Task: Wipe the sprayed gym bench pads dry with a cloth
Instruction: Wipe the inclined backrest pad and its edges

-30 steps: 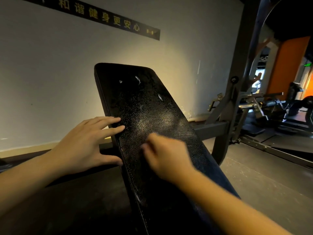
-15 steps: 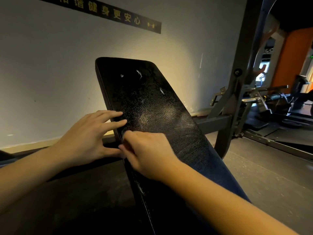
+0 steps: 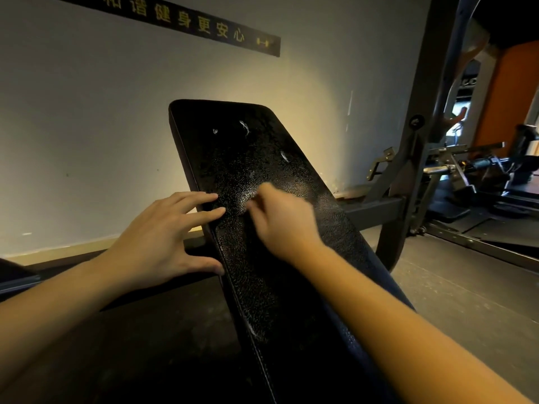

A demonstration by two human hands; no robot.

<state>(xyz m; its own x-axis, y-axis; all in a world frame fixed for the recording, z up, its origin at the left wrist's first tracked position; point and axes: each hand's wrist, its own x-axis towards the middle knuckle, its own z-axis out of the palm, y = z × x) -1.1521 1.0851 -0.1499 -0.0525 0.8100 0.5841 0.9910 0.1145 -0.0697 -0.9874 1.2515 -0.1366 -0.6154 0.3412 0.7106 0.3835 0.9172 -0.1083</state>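
Pale wall is seen behind the bench, warmly lit near the middle, and a dark sign with yellow characters is fixed high on it. A black textured pad is seen tilted up and away toward that wall, with rounded corners at its far end. A few small white streaks are visible on its upper part, and a fine wet sheen is spread over the middle. The left hand is laid at the pad's left edge. Its fingers are held straight and spread with the tips rested on the top surface, the thumb is set against the pad's side lower down, and nothing is gripped by it. The right hand is placed on the middle of the pad, just beside the left fingertips, with knuckles up and fingers curled toward the surface. It is blurred, so whether its grip is closed on a cloth cannot be told. Both bare forearms are seen entering from the bottom. To the right, a dark steel frame is stood upright near the pad, and a crossbar is run behind the pad. Farther right, more gym gear is seen in dim light on the grey floor.
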